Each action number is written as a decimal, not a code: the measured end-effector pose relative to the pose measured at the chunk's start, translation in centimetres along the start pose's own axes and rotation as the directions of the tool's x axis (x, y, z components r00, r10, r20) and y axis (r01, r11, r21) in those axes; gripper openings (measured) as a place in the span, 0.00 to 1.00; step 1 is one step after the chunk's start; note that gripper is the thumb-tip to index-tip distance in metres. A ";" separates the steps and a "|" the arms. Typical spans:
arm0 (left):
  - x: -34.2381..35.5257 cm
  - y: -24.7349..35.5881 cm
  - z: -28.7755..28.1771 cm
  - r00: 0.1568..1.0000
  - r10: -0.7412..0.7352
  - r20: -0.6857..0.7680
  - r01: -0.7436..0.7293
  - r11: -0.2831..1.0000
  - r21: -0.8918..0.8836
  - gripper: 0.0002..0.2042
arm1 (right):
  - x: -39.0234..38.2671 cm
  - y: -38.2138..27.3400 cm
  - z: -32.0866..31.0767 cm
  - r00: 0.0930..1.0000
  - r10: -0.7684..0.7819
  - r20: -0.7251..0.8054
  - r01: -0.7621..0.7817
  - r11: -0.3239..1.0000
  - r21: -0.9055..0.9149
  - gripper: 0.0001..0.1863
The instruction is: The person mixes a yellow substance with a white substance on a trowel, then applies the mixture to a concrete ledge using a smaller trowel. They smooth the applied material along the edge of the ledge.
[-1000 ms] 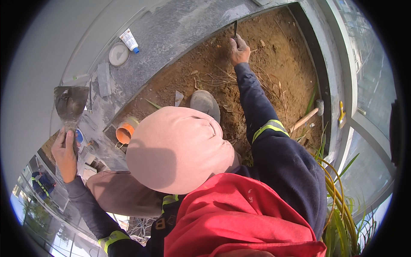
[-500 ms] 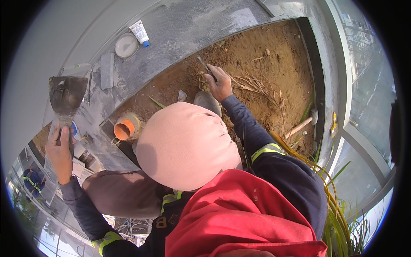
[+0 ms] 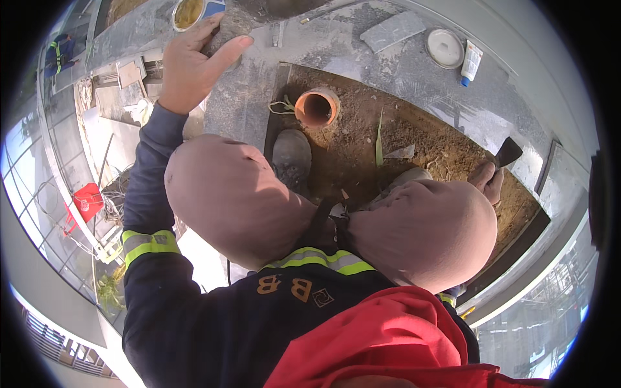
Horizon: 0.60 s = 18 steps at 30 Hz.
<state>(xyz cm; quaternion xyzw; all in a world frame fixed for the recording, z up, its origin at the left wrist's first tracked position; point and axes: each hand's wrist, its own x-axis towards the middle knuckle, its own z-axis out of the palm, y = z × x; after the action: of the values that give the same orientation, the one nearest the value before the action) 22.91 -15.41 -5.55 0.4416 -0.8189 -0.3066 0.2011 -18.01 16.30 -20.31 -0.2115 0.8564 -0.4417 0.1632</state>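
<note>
In my left hand (image 3: 191, 64), fingers and thumb are wrapped round the wide putty knife (image 3: 234, 27), dusty and grey; its blade runs up towards the top edge. Beside that hand stands an open round tub (image 3: 188, 13) with yellowish contents and a blue side. My right hand (image 3: 486, 181), partly hidden behind my right knee, is closed on a small putty knife (image 3: 509, 152) with a dark, flared blade. It is over the soil bed (image 3: 446, 145), near the bed's far edge. An orange pipe (image 3: 317, 108) rises from the soil between my hands.
A grey stone ledge (image 3: 362, 58) borders the soil. On it lie a flat grey slab (image 3: 392, 31), a round white lid (image 3: 445, 48) and a white tube with a blue cap (image 3: 472, 63). Left are a red object (image 3: 85, 204), tangled wires and a distant person (image 3: 59, 55).
The view has swung left, so the pipe, lid and tube appear farther right. My left hand has come to the stone beside the tub. Both hands keep their putty knives.
</note>
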 end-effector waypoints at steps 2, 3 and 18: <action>-2.7 -1.9 0.3 0.998 -0.057 -0.032 0.061 0.990 0.128 0.24 | 0.5 -1.0 1.4 0.999 -0.010 0.034 0.010 1.000 -0.004 0.17; -4.4 -3.9 1.1 0.995 -0.044 -0.088 0.056 0.989 0.139 0.23 | 0.5 -2.1 2.1 0.999 -0.010 0.051 0.011 1.000 -0.007 0.17; -19.3 -22.4 9.2 0.954 -0.213 -0.211 0.226 0.973 0.040 0.21 | 7.4 -15.4 6.0 0.758 -0.490 0.430 0.601 0.781 -0.171 0.22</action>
<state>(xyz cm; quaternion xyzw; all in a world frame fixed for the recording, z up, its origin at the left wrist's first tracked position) 41.02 -5.56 -28.61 0.5652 -0.7490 -0.2534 0.2352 -18.23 0.40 -11.56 -0.5542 0.7670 -0.2883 0.1467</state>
